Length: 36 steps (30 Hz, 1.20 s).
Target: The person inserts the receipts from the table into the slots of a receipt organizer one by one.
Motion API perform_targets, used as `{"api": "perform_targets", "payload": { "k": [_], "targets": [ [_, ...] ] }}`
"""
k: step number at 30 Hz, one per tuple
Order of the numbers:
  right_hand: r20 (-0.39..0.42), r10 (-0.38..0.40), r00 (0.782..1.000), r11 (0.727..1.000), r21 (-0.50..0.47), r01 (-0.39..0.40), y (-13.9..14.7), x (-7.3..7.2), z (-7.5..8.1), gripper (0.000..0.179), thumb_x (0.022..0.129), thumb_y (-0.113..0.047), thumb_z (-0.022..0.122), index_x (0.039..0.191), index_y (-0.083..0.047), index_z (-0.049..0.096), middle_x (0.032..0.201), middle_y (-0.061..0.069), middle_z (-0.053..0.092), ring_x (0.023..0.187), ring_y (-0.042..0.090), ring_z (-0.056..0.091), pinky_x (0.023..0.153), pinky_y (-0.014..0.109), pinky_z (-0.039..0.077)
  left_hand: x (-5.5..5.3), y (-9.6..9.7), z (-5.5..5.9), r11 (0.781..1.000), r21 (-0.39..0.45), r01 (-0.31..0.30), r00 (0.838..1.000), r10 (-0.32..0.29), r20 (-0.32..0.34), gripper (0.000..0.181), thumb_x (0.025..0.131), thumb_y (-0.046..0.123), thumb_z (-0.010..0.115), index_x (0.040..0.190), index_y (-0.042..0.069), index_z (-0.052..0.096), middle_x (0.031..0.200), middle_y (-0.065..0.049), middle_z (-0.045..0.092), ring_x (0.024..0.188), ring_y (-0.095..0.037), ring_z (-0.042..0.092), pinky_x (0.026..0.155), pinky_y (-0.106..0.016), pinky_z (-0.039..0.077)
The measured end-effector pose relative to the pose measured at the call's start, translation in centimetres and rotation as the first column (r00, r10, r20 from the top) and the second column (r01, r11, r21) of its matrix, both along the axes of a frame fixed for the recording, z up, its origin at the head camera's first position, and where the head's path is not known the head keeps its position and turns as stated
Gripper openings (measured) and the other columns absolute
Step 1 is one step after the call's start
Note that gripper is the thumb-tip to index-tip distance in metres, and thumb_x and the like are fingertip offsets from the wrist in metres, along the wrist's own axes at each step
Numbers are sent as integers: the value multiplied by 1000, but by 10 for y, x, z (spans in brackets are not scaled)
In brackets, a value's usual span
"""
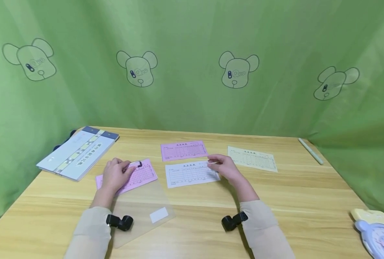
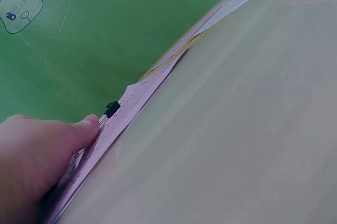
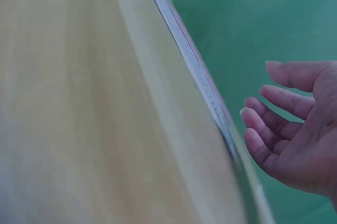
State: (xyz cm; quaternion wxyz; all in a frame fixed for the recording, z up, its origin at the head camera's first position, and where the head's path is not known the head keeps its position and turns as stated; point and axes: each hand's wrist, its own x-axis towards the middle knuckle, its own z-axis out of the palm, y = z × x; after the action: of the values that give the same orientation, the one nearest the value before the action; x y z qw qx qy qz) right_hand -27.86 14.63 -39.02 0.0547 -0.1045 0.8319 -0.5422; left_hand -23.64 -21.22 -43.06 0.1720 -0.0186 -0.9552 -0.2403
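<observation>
My left hand [image 1: 114,173] grips the wire clip [image 1: 136,164] at the top of a see-through clipboard [image 1: 140,208], its thumb lying along the clip. In the left wrist view the clip's black corner [image 2: 111,109] sticks out past the thumb, while the other fingers are mostly hidden. A pink printed form [image 1: 143,175] lies over the board's upper part, below the clip. My right hand [image 1: 225,167] hovers by the right end of a white form [image 1: 190,174], holding nothing. Its fingers [image 3: 263,129] are loosely bent and apart in the right wrist view.
Behind the white form lies another pink form [image 1: 183,150], with a pale yellow form [image 1: 252,158] to the right. A blue-grey booklet [image 1: 78,153] is at far left. A pale pen [image 1: 310,151] and a blue clock-like object [image 1: 381,237] are on the right. A green curtain [image 1: 192,108] closes the back.
</observation>
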Motion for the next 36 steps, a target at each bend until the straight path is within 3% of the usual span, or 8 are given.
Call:
{"api": "perform_targets", "payload": {
  "k": [4,8,14,20,29,36],
  "targets": [
    [34,-42,999,999,-15,43,6,-3,-10,39,77,-2,59,114,8,50,101,18,54,89,25,50,76,30,40,0,1,-1,1000,29,5,1000,-5,5,40,81,29,59,105,-2,60,89,-14,47,82,-28,40,70,-40,31],
    [42,-90,995,996,-2,90,8,-3,-16,38,77,0,59,114,6,50,97,16,54,85,22,50,71,26,41,1,1,-2,999,54,-4,1000,3,13,39,80,28,59,105,-2,60,88,-13,47,80,-27,40,68,-39,30],
    [-1,-143,990,989,21,143,10,-2,-19,37,75,0,60,111,5,53,92,14,54,79,20,49,59,23,42,2,3,0,997,71,-13,999,10,33,39,81,27,59,107,-1,59,90,-13,47,81,-27,39,68,-39,30],
    [-53,-173,983,980,95,178,12,-2,-21,37,75,-5,63,110,2,55,94,13,55,82,22,49,61,26,42,3,5,1,997,82,-11,999,7,50,39,82,28,58,108,-1,58,91,-14,47,82,-27,39,69,-39,30],
    [-69,-148,987,975,155,157,13,-4,-25,42,73,-7,65,112,2,54,91,10,54,82,21,46,71,30,36,3,2,1,997,76,-16,998,10,69,42,83,30,55,111,-1,57,94,-15,46,84,-28,39,70,-40,30],
    [-106,-48,993,966,249,74,12,-3,-25,57,71,-10,68,122,4,44,95,11,47,94,27,43,86,39,32,2,2,2,997,73,-8,998,4,58,42,83,31,55,110,-2,57,94,-15,47,84,-28,39,70,-40,30]
  ]
}}
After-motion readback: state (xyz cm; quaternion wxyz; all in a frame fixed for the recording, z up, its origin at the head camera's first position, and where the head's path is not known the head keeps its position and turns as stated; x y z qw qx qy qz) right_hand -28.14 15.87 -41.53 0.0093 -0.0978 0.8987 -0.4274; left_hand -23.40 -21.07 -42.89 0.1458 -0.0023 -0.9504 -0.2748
